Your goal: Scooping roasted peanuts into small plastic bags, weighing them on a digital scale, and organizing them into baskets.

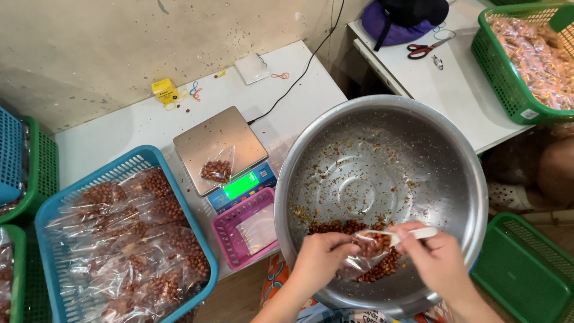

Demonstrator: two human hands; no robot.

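A big steel bowl [382, 155] sits in front of me with a heap of reddish-brown peanuts [341, 227] at its near side. My left hand [320, 257] holds a small clear plastic bag [353, 266] open over the nuts. My right hand [433, 254] grips a white scoop [382, 236] loaded with peanuts, its tip at the bag's mouth. On the table to the left, a small filled bag of nuts [217, 167] lies on the steel pan of a digital scale [224, 152] with a lit green display.
A blue basket [143, 158] of filled nut bags stands at left, a pink basket [230, 242] with empty bags beside the bowl. Green baskets sit at far left, lower right and upper right [502, 78]. Red scissors [426, 49], a yellow box [165, 91] and rubber bands lie on the tables.
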